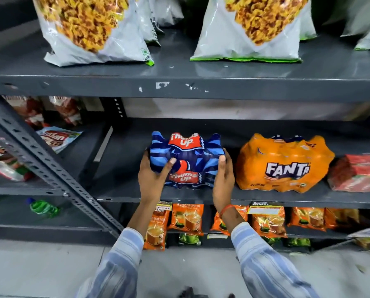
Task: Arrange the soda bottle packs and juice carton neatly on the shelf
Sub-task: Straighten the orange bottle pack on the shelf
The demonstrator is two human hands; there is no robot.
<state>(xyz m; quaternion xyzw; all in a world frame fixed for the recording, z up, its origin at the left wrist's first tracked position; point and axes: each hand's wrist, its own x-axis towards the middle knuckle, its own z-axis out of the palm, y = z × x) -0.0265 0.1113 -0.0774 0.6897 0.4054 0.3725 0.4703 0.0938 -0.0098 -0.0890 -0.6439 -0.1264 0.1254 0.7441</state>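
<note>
Grey steel rack (179, 87) fills the view, three shelves deep, and up top sit big white snack bags (89, 29) with yellow pieces showing through. Middle shelf (201, 195) is where it's all happening: orange Fanta pack (285, 164) stands right of centre, near the front edge, and just beside it on the far right lies the red carton (358, 173), on its side, touching or nearly touching the Fanta pack, hard to call. Left of the Fanta pack, a small gap away, is the blue Thums Up pack (186, 160), sitting on the shelf near the front edge. Both hands are on it, one on each side: left hand (153, 179) clasps the left end with the thumb laid across the front, right hand (222, 179) presses the right end, thumb up against the wrap. Striped blue sleeves (265, 265) reach in from below, with an orange thread on the right wrist. Down on the bottom shelf hang orange tea packets (186, 218), and off to the left a green bottle (43, 208) lies on its side.
</note>
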